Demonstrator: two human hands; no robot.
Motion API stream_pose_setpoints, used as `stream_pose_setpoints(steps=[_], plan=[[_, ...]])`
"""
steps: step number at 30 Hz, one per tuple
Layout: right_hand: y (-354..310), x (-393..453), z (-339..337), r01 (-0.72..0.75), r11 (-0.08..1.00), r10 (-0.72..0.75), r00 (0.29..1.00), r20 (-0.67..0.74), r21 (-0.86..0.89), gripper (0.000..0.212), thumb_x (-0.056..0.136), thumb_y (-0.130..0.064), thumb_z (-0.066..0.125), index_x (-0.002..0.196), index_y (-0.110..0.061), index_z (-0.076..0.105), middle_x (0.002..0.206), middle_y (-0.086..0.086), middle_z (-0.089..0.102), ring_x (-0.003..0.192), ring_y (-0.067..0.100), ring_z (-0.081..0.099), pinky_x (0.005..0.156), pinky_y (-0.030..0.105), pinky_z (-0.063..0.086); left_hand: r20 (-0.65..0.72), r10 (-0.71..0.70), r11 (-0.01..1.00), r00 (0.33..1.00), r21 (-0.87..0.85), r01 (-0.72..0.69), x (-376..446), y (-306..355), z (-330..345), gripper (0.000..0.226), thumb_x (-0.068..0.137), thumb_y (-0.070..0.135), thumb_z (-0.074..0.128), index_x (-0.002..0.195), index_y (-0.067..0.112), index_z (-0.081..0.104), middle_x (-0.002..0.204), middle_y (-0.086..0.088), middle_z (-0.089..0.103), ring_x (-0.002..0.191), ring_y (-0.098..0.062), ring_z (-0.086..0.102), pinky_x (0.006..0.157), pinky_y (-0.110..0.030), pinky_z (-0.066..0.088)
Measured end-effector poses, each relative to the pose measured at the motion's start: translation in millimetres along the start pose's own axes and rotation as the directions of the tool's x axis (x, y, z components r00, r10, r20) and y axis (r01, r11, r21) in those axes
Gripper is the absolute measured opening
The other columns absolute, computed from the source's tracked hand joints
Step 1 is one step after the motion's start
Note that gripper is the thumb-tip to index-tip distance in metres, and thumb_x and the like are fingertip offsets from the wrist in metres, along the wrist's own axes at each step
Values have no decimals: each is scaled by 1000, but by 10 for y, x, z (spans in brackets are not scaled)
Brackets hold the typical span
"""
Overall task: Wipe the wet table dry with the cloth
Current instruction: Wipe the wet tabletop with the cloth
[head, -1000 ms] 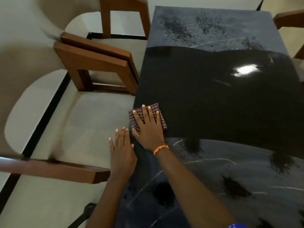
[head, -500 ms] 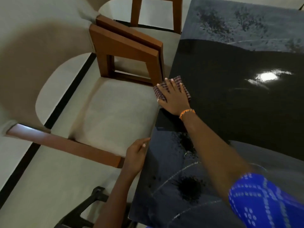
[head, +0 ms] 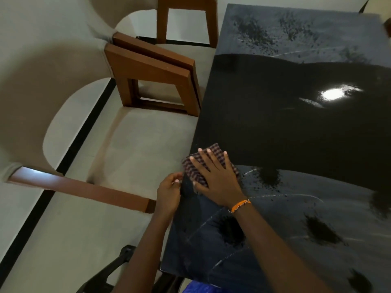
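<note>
A glossy black table (head: 285, 127) fills the right of the view, with dark wet patches and streaks on its near part. A folded checked cloth (head: 215, 154) lies at the table's left edge. My right hand (head: 218, 178), with an orange wristband, presses flat on the cloth with fingers spread. Beside the edge, just left of the cloth, my left hand (head: 169, 193) is curled at the table's side; its fingertips reach the cloth's corner.
Two wooden-armed chairs with beige seats (head: 137, 144) stand along the table's left side, close to the edge. A wooden armrest (head: 84, 189) runs near my left hand. A dark frame (head: 110, 269) sits low by the table's near corner.
My right hand has drawn the cloth back toward me along the left edge. My left hand has come up from lower on the edge to beside the cloth.
</note>
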State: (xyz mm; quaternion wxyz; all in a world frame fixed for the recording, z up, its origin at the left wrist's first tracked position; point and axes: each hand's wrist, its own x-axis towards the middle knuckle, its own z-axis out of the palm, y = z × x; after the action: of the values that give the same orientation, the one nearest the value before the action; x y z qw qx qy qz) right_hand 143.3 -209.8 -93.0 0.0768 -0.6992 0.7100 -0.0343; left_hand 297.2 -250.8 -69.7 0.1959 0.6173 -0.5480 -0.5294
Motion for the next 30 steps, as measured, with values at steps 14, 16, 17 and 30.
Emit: stream_pose_setpoints(steps=[14, 16, 17, 30], plan=[[1543, -1244, -165, -763, 644, 765, 641, -58, 59, 66, 96, -39, 42, 150, -16, 13, 158, 17, 6, 146, 36, 4, 114, 62, 2, -201, 31, 996, 979, 85, -14, 7, -17, 131, 32, 88, 4, 41, 99, 13, 70, 103, -6, 69, 88, -14, 56, 81, -26, 45], [1274, -1070, -147, -778, 624, 781, 621, -68, 68, 67, 96, -41, 38, 150, -10, 12, 157, 24, 6, 145, 41, 4, 116, 57, 2, -222, 18, 999, 975, 39, -10, -5, -12, 139, 35, 86, 1, 40, 99, 12, 70, 104, -7, 70, 90, -15, 57, 83, -26, 46], [1119, -967, -128, -766, 640, 769, 636, -66, 65, 68, 95, -41, 38, 150, -10, 11, 157, 25, 4, 145, 41, 3, 117, 55, 2, -223, 12, 1000, 975, 20, -8, -14, -13, 140, 37, 85, -1, 39, 100, 11, 70, 104, -8, 69, 92, -16, 59, 86, -27, 47], [-707, -294, 136, -145, 982, 145, 989, 14, 118, 67, 93, -46, 35, 150, -19, 14, 159, 12, 7, 147, 31, 4, 116, 47, -9, -2, -254, 921, 967, -306, 241, -189, 53, 10, 42, 99, 40, 27, 94, 19, 64, 87, 2, 63, 90, -16, 57, 68, -26, 44]])
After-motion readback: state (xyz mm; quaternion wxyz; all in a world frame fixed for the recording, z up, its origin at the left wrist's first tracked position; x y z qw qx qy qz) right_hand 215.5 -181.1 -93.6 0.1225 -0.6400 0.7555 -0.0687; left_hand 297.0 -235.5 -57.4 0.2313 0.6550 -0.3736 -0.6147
